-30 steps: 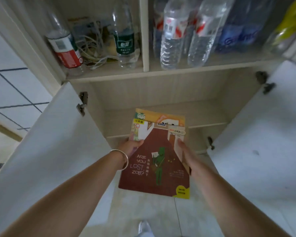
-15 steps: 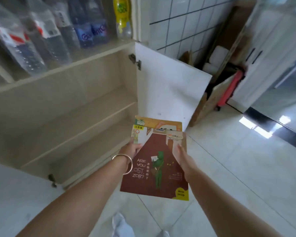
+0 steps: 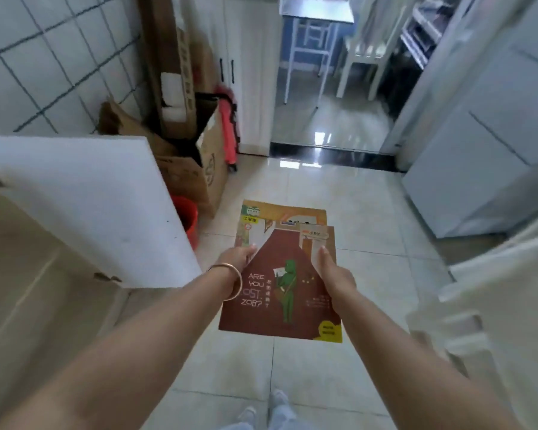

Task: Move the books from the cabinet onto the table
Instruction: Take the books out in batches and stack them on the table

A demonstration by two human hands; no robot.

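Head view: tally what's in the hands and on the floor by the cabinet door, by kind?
Books, held by left hand and right hand: at least 2, stacked
Cardboard boxes: at least 2, overlapping
Red bucket: 1
Bracelet: 1
Total: at least 6

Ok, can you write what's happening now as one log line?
phase: carrying | left hand: holding books | right hand: holding books | cabinet door: open | table: not reached

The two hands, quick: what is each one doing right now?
Left hand: closed on the books, at their left edge.
Right hand: closed on the same books, at their right edge.
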